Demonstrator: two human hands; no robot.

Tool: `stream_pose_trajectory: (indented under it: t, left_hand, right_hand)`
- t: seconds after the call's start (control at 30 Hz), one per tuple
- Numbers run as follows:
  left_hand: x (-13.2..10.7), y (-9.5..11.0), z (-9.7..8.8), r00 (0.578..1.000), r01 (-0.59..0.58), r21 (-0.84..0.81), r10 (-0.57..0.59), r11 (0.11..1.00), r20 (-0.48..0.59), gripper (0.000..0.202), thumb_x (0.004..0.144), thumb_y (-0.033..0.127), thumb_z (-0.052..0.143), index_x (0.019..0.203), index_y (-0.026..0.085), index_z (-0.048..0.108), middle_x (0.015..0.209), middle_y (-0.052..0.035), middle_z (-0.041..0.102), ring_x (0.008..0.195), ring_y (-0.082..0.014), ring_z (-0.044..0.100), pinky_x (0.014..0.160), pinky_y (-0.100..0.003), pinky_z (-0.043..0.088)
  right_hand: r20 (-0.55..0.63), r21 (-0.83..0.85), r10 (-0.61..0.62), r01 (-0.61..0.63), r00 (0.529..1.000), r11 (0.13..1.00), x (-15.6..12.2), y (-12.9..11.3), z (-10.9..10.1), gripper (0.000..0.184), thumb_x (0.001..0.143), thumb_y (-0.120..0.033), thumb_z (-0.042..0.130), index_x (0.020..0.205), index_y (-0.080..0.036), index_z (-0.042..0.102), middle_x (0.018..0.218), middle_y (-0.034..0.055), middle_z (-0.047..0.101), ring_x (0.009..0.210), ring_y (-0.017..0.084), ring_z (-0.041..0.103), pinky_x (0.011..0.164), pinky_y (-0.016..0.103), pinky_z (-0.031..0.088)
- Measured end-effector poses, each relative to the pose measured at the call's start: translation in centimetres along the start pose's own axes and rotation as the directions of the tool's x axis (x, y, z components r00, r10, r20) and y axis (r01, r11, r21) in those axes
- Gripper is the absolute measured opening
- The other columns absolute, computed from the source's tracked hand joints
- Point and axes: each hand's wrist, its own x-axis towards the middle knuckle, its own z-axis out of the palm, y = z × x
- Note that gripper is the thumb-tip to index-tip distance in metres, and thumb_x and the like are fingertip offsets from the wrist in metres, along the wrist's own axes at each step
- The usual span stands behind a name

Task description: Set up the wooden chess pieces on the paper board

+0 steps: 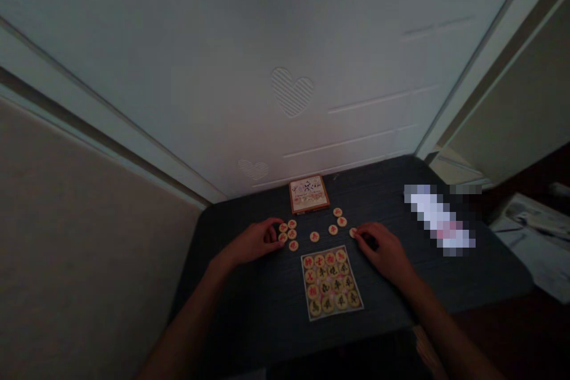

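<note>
The left hand (253,243) is curling loosely, palm down, with its fingertips (272,236) reaching against a tight cluster of round wooden xiangqi pieces (291,234); whether it is pinching one, I cannot tell. The right hand (383,249) is arching over the table, fingers half closed, with one fingertip (357,230) touching a lone piece (353,233), and it does not appear to be lifting it, though the hold is too small to be sure of. Both forearms (440,332) are angling inward from the bottom corners, wrists low.

Between the hands, a single piece (314,236) is lying apart, and three more (337,221) are sitting in a small group just beyond it. Nearer the person, a square white-edged pack (332,282) is showing rows of further pieces. A printed box (309,194) is standing at the far edge of the dark wood-grain table (463,276), against a white door (291,92), and a pixelated object (439,219) is lying to the right.
</note>
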Motion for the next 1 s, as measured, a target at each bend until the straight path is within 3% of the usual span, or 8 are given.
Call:
stream_pose_trajectory:
  t: [0.1, 0.27, 0.83, 1.0]
  left_hand:
    - [0.0, 0.3, -0.2, 1.0, -0.008, 0.031, 0.009, 0.999, -0.019, 0.062, 0.087, 0.055, 0.064, 0.138, 0.022, 0.054, 0.086, -0.0009, 0.066, 0.073, -0.0177, 0.063, 0.064, -0.027, 0.047]
    - [0.4, 1.0, -0.3, 0.98, -0.099, 0.157, 0.124, 0.983, -0.158, 0.049, 0.088, 0.053, 0.064, 0.128, 0.023, 0.063, 0.098, -0.0045, 0.064, 0.08, -0.0187, 0.061, 0.072, -0.03, 0.048]
    - [1.2, 1.2, 0.4, 0.98, -0.14, 0.122, 0.155, 0.983, -0.125, 0.044, 0.095, 0.055, 0.055, 0.127, 0.027, 0.067, 0.102, -0.0056, 0.062, 0.079, -0.0177, 0.061, 0.074, -0.032, 0.051]
    - [1.7, 1.0, 1.0, 0.974, -0.125, 0.156, 0.152, 0.98, -0.168, 0.044, 0.099, 0.056, 0.047, 0.128, 0.028, 0.067, 0.103, -0.0056, 0.061, 0.083, -0.0181, 0.062, 0.079, -0.032, 0.051]
  right_hand:
    - [0.007, -0.001, 0.001, -0.001, 1.0, 1.0, 0.0, 0.0, 0.0, 0.011, 0.097, -0.027, 0.058, 0.102, -0.025, 0.068, 0.1, 0.0055, 0.073, 0.091, 0.022, 0.067, 0.083, 0.038, 0.056]
    - [-0.018, 0.002, -0.024, 0.024, 1.0, 1.0, 0.0, 0.0, 0.1, 0.009, 0.096, -0.028, 0.061, 0.102, -0.025, 0.068, 0.1, 0.0055, 0.073, 0.09, 0.022, 0.068, 0.082, 0.037, 0.056]
    - [-0.02, 0.0, -0.015, 0.015, 1.0, 1.0, 0.1, 0.0, 0.0, 0.01, 0.096, -0.029, 0.062, 0.103, -0.025, 0.068, 0.1, 0.0052, 0.072, 0.087, 0.021, 0.067, 0.079, 0.035, 0.057]
    - [-0.02, 0.012, -0.026, 0.026, 0.999, 1.0, 0.1, 0.1, 0.1, 0.01, 0.095, -0.028, 0.063, 0.103, -0.025, 0.068, 0.099, 0.0053, 0.073, 0.088, 0.021, 0.068, 0.08, 0.036, 0.057]
